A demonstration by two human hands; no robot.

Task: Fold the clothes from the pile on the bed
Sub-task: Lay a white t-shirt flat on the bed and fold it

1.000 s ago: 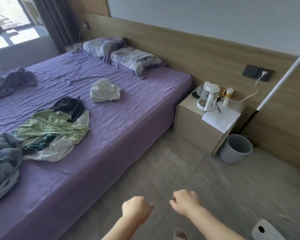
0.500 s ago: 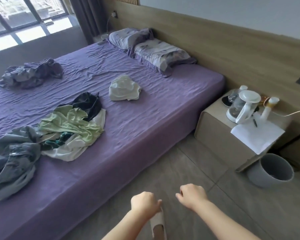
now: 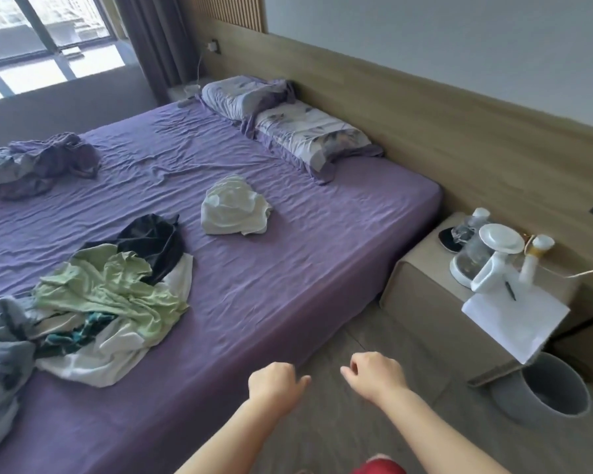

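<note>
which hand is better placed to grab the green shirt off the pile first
Probably the left. The left hand hangs over the bed's near edge, on the pile's side. The green shirt lies to its left. The right hand is over the floor, farther off. Both hold nothing.

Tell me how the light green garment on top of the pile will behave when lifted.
The light green garment lies crumpled in soft folds, so it will probably hang limp. It looks thin, so likely light. It overlaps the white cloth beneath and may drag it along.
</note>
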